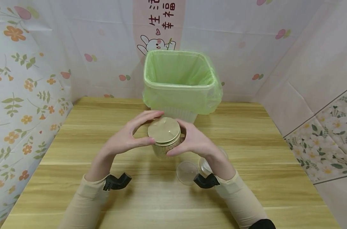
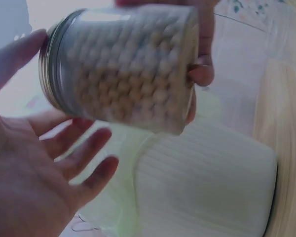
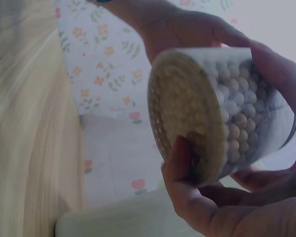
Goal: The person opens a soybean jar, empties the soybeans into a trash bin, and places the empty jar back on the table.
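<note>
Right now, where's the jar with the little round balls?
In the head view, the jar is near the middle, between the hands, held above the table, in front of the green-lined bin.

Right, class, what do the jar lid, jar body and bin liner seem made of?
Jar lid: probably metal, from its golden sheen.
Jar body: smooth, clear glass or plastic; balls show through.
Bin liner: likely thin plastic, translucent green, wrinkled.

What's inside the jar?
Small beige balls show through the clear wall of the jar. The lid blocks the view from above, the right hand covers part, and outer balls hide the middle.
</note>
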The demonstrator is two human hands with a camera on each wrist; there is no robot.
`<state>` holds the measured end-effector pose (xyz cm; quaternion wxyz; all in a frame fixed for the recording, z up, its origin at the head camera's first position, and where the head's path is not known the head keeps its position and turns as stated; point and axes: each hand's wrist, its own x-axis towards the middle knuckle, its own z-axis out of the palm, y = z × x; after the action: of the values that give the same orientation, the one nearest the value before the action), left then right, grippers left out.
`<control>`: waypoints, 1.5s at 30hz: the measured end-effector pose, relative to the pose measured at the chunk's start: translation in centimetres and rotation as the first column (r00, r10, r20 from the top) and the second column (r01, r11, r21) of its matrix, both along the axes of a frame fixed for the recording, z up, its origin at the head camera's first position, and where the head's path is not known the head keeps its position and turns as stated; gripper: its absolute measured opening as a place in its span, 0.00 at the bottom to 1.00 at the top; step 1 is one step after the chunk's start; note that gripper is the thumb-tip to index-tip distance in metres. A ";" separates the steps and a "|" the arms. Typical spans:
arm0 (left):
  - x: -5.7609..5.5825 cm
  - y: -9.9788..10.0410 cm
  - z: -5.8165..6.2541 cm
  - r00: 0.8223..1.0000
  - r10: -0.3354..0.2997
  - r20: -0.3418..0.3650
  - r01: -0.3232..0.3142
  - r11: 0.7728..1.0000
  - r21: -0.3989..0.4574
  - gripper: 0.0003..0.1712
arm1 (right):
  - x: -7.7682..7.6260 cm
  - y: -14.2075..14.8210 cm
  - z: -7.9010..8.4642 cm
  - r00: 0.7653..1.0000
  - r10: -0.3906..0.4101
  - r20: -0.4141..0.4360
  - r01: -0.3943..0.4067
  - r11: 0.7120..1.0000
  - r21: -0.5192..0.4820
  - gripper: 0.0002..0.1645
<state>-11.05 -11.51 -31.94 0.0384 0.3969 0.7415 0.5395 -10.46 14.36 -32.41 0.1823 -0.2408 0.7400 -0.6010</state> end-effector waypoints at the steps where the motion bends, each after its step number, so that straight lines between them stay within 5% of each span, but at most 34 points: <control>1: -0.1 -0.1 -0.1 1.000 -0.031 0.003 0.031 1.000 0.000 0.43 | 0.0 0.0 0.0 1.000 0.029 0.008 -0.029 1.000 -0.006 0.49; 7: -0.6 -0.4 -0.3 0.983 -0.185 0.010 0.185 0.981 -0.054 0.46 | 0.1 -0.2 -0.2 0.987 0.155 0.037 -0.154 0.988 -0.034 0.51; 11: -0.5 -0.2 -0.4 0.981 -0.191 0.024 0.192 0.979 -0.066 0.48 | 0.2 -0.4 -0.2 0.990 0.135 0.027 -0.135 0.991 -0.009 0.53; 16: -0.2 0.4 -0.5 0.998 -0.056 0.026 0.058 0.995 -0.077 0.47 | 0.5 -0.5 0.0 0.998 -0.021 -0.065 0.028 0.994 0.103 0.52; 21: 0.1 1.1 -0.6 0.994 0.107 0.002 -0.106 0.990 -0.096 0.46 | 0.6 -0.8 -0.1 0.977 -0.158 -0.145 0.181 0.969 0.167 0.53; 24: 0.4 1.6 -0.8 0.976 0.211 -0.046 -0.215 0.969 -0.124 0.46 | 0.7 -1.0 -0.2 0.947 -0.233 -0.220 0.278 0.939 0.204 0.55; 30: 1.0 2.7 -0.7 0.913 0.380 -0.149 -0.402 0.901 -0.165 0.47 | 0.9 -1.5 -0.3 0.867 -0.335 -0.370 0.438 0.866 0.242 0.57; 32: 1.2 2.9 -0.6 0.905 0.395 -0.158 -0.419 0.892 -0.171 0.48 | 0.9 -1.5 -0.3 0.865 -0.337 -0.371 0.438 0.869 0.231 0.56; 35: 1.2 2.6 -0.4 0.932 0.342 -0.123 -0.359 0.918 -0.167 0.49 | 0.7 -1.0 -0.2 0.913 -0.295 -0.282 0.352 0.919 0.177 0.53; 39: 0.8 1.5 0.0 0.985 0.167 -0.042 -0.170 0.981 -0.093 0.47 | 0.3 -0.1 0.2 0.988 -0.127 -0.086 0.131 0.991 0.041 0.50; 42: 0.6 0.7 0.2 1.000 0.029 -0.004 -0.029 0.999 -0.033 0.42 | 0.2 0.3 0.3 0.999 0.031 0.008 -0.030 0.998 -0.049 0.50; 45: 0.4 0.3 0.2 0.996 -0.090 0.024 0.090 0.996 0.008 0.40 | 0.2 0.4 0.3 0.987 0.153 0.051 -0.147 0.984 -0.103 0.49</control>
<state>-10.66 -11.20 -31.79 0.0701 0.4235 0.7206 0.5445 -10.29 14.73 -32.10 0.2366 -0.2869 0.6834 -0.6282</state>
